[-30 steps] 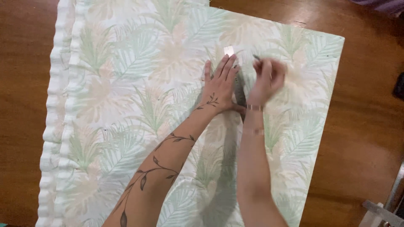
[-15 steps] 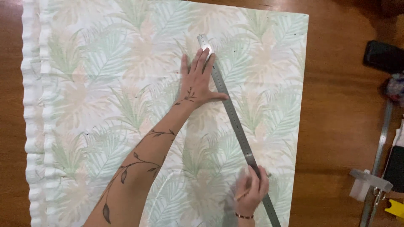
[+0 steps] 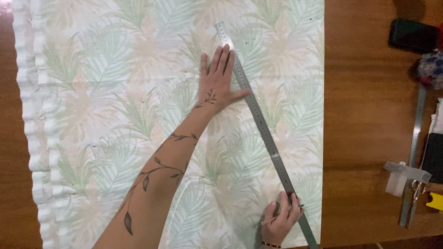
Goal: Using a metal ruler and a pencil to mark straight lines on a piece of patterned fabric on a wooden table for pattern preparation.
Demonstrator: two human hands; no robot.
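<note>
A sewing workshop: leaf-print fabric (image 3: 138, 115) spread on a wooden table (image 3: 364, 115) under a steel ruler (image 3: 263, 129).

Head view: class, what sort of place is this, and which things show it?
Probably a sewing or craft workroom. Leaf-printed fabric lies spread over a wooden table, the left hand presses a long metal ruler onto it, and the right hand holds a thin marking tool.

1. Both arms are bare, with no sleeves in view.
2. The left forearm carries a dark tattoo of a thin vine with leaves, winding toward the wrist.
3. A small leafy sprig is tattooed on the back of the left hand (image 3: 218, 85).
4. The right hand (image 3: 280, 217) has a thin beaded bracelet at its wrist.
</note>
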